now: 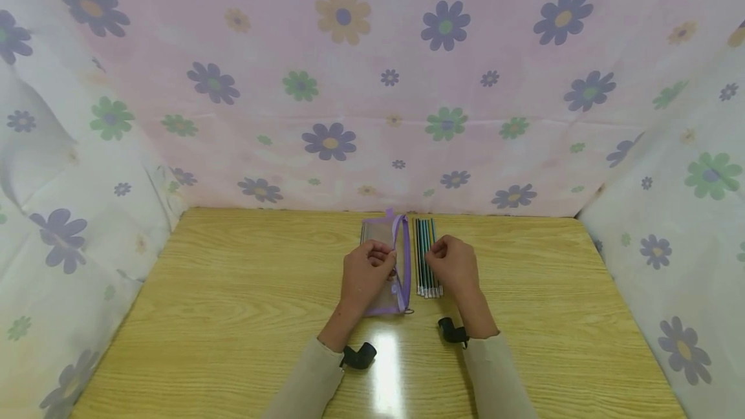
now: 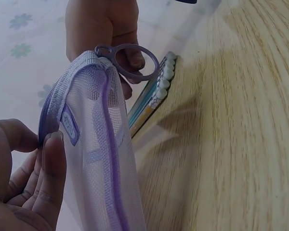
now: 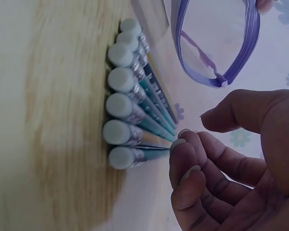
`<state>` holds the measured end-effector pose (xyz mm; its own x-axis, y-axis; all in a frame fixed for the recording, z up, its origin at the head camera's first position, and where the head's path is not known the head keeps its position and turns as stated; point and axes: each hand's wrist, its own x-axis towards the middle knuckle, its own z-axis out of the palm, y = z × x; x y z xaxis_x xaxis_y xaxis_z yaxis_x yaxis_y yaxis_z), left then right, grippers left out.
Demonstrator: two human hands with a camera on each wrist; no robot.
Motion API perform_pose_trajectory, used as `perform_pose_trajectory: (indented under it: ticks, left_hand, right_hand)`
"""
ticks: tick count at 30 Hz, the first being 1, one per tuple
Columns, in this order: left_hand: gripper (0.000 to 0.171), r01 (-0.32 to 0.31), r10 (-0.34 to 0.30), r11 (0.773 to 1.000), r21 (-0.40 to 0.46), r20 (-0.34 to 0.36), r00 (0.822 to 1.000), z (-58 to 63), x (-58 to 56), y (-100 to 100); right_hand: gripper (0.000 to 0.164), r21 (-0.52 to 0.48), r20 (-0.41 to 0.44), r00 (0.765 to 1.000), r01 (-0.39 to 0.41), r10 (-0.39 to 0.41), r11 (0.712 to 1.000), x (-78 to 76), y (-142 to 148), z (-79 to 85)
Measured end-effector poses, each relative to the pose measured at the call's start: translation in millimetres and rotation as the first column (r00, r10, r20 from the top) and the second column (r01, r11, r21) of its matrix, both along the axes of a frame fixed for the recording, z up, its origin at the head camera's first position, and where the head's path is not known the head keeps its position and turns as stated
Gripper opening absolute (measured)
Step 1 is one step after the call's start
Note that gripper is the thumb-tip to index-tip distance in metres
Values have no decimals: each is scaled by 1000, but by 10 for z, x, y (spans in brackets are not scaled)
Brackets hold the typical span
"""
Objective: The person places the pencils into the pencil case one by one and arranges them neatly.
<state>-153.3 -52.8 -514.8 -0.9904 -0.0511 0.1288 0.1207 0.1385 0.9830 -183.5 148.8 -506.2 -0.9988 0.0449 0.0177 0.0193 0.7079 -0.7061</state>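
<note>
A see-through mesh pencil pouch [image 1: 377,231] with purple edging lies near the back of the table, its zipped side gaping open. My left hand [image 1: 368,277] pinches the pouch's zipper edge between thumb and fingers; the left wrist view shows the purple zipper band [image 2: 49,113] in that pinch. Just right of the pouch, several pencils [image 1: 427,257] lie side by side, white erasers [image 3: 120,106] toward me. Over their right side is my right hand [image 1: 456,267], fingers loosely bent and thumb apart from them, fingertips close to the pencil shafts and nothing held.
A purple ring [image 2: 151,57] hangs from the pouch's near corner. Black wrist-worn camera mounts [image 1: 359,355] sit at both cuffs. Flower-printed cloth [image 1: 349,89] walls off the back and both sides of the wooden table [image 1: 250,290].
</note>
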Motion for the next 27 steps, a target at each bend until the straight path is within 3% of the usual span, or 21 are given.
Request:
perform_pose_trajectory:
  ticks: [10,27]
  left_hand:
    - [6,-13,13,1000,6,8,1000,-38,-20,19]
    - [5,1,0,1000,25,-22,1000,-3,5,-17]
  right_hand:
    - [11,39,-3,1000,21,-21,999,-1,50,-50]
    - [11,70,50,997,62,-66,996,2,90,-68]
